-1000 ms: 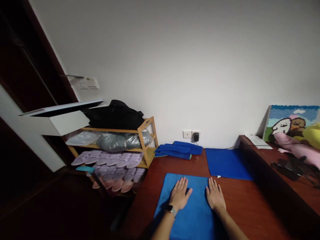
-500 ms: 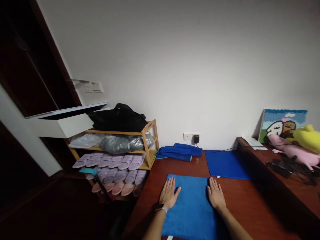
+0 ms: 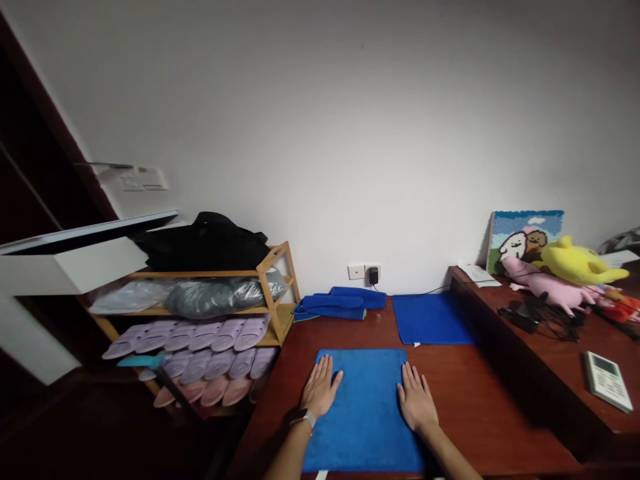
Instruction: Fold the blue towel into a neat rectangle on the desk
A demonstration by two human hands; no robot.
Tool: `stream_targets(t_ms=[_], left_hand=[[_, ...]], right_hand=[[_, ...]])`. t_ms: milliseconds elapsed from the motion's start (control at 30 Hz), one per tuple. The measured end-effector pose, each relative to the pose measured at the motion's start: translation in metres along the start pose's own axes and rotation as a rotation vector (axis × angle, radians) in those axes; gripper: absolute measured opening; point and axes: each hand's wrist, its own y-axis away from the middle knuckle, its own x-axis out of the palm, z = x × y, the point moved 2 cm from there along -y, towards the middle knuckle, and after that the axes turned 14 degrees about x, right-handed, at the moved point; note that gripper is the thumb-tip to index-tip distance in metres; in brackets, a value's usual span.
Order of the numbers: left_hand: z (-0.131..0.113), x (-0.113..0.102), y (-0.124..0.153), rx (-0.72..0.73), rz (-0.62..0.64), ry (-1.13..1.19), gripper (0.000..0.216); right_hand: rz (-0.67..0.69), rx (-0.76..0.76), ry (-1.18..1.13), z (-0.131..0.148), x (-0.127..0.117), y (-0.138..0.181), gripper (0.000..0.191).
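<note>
A blue towel (image 3: 365,407) lies spread flat on the dark red wooden table (image 3: 475,407) in front of me. My left hand (image 3: 320,392) lies flat and open on the towel's left edge, a watch on its wrist. My right hand (image 3: 414,402) lies flat and open on the towel's right edge. A second blue towel (image 3: 430,319) is spread flat farther back. A pile of rolled blue towels (image 3: 340,303) sits at the table's back left, by the wall.
A wooden shoe rack (image 3: 210,320) with several lilac and pink slippers stands on the left, a black bag (image 3: 203,241) on top. A raised shelf on the right holds plush toys (image 3: 565,273), black cables (image 3: 537,313) and a white remote (image 3: 607,380). A plugged-in wall socket (image 3: 365,272).
My hands have slid apart, from the towel's middle to its left and right edges. The view has shifted right, showing more of the right shelf and the remote.
</note>
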Motion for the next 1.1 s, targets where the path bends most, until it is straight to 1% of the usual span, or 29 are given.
stream_targets(t_ms=[67, 100, 167, 233, 267, 300, 333, 367, 400, 467, 533, 667, 733, 767, 833, 900, 1000, 1100], left_hand=[[-0.021, -0.007, -0.004, 0.025, -0.034, 0.010, 0.078], [-0.038, -0.010, -0.006, 0.065, -0.064, 0.019, 0.076], [-0.081, -0.009, -0.009, 0.189, -0.113, 0.047, 0.071], [-0.128, -0.001, -0.011, 0.340, -0.116, 0.085, 0.068], [-0.148, 0.005, -0.011, 0.388, -0.112, 0.105, 0.066], [-0.164, 0.012, -0.010, 0.412, -0.102, 0.122, 0.066], [-0.175, 0.019, -0.008, 0.418, -0.090, 0.133, 0.065], [-0.180, 0.025, -0.005, 0.410, -0.077, 0.137, 0.066], [-0.180, 0.029, -0.001, 0.393, -0.065, 0.135, 0.066], [-0.165, 0.032, 0.009, 0.347, -0.048, 0.119, 0.067], [-0.135, 0.027, 0.024, 0.275, -0.032, 0.095, 0.069], [-0.065, 0.005, 0.060, 0.061, -0.012, 0.037, 0.075], [-0.040, -0.004, 0.077, -0.009, -0.020, 0.015, 0.078], [-0.033, -0.007, 0.084, -0.029, -0.025, 0.006, 0.079], [-0.026, -0.009, 0.093, -0.051, -0.036, -0.004, 0.080], [-0.025, -0.008, 0.096, -0.059, -0.045, -0.010, 0.080], [-0.026, -0.003, 0.095, -0.047, -0.066, -0.017, 0.079], [-0.022, 0.005, 0.093, -0.039, -0.090, -0.032, 0.077]], right_hand=[[0.001, -0.001, -0.015, 0.001, -0.001, -0.001, 0.070], [-0.002, -0.004, -0.024, 0.000, -0.001, -0.001, 0.070], [-0.011, -0.007, -0.038, -0.001, 0.000, 0.000, 0.070], [-0.016, -0.021, -0.033, -0.002, 0.001, 0.001, 0.070], [-0.019, -0.036, -0.021, -0.003, 0.002, 0.001, 0.069], [-0.021, -0.052, -0.007, -0.004, 0.003, 0.001, 0.069], [-0.023, -0.065, 0.009, -0.005, 0.004, 0.000, 0.068], [-0.024, -0.072, 0.023, -0.005, 0.005, 0.000, 0.068], [-0.025, -0.070, 0.032, -0.005, 0.006, 0.000, 0.068], [-0.022, -0.046, 0.039, -0.005, 0.006, -0.001, 0.069], [-0.022, -0.026, 0.038, -0.005, 0.006, -0.001, 0.070], [-0.027, -0.008, 0.046, -0.005, 0.008, 0.001, 0.071], [-0.029, -0.005, 0.054, -0.005, 0.009, 0.001, 0.071], [-0.028, -0.003, 0.058, -0.005, 0.009, 0.001, 0.071], [-0.020, 0.001, 0.064, -0.005, 0.008, 0.001, 0.070], [-0.001, 0.008, 0.069, -0.003, 0.003, 0.001, 0.070], [0.039, 0.017, 0.073, 0.000, -0.006, 0.005, 0.070], [0.022, -0.002, 0.048, -0.001, -0.008, 0.020, 0.070]])
